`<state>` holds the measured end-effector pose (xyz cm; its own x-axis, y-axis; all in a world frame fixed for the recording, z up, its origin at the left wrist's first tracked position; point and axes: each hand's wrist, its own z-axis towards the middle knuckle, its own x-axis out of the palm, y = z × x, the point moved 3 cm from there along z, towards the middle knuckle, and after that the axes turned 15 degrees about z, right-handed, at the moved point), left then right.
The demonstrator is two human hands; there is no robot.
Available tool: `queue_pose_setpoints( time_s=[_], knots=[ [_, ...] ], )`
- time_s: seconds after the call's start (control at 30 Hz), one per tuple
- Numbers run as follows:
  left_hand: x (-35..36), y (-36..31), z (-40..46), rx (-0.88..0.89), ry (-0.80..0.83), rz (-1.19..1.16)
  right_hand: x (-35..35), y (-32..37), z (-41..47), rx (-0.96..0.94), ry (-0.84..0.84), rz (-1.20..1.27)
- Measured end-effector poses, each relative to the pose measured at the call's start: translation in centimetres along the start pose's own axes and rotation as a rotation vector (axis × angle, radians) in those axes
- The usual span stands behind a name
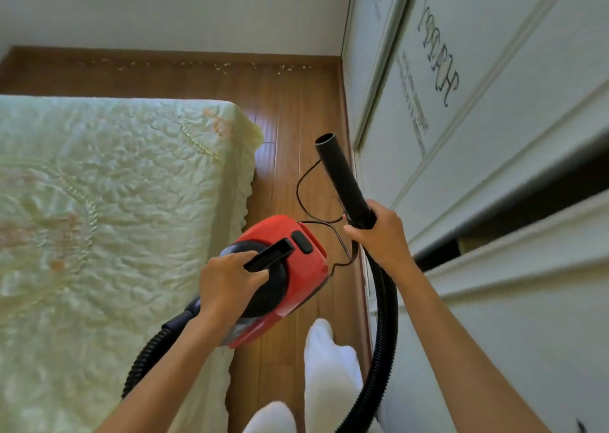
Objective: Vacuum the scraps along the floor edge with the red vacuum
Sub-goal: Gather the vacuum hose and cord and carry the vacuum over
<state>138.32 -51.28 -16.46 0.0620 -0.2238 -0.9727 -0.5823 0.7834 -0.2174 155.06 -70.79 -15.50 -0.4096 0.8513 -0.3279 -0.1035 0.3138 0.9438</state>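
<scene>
Scraps (pixel 227 66) lie in a thin line on the wooden floor (pixel 290 119) where it meets the far wall, well beyond the red vacuum (pixel 290 268) and not yet reached. Left hand (pixel 227 284) is wrapped closed around the vacuum's black carry handle, holding the body clear of the floor beside the bed (pixel 115 202). Right hand (pixel 379 231) is closed on the black nozzle tube (pixel 342 175), whose open mouth points up and forward. Recommended: walk the vacuum forward, tip the nozzle down, sweep along the wall (mind the trailing cord (pixel 306 182)). Lettering on the wardrobe (pixel 494 103) is present but unreadable.
</scene>
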Motion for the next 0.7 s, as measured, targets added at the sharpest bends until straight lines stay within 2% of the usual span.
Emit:
queue_pose_setpoints(
  time_s=[0.2,0.4,0.7],
  knots=[
    [-1.9,-3.5,12.0,-0.015,-0.090,-0.049,-0.4,2.7,13.9,-0.024,0.046,-0.036],
    [-2.2,-4.7,24.8,-0.053,-0.087,-0.138,0.1,4.0,26.7,-0.034,0.069,-0.058],
    [-2.0,-5.4,43.2,-0.013,-0.061,-0.083,3.3,3.8,44.1,0.032,0.041,-0.062]
  ],
)
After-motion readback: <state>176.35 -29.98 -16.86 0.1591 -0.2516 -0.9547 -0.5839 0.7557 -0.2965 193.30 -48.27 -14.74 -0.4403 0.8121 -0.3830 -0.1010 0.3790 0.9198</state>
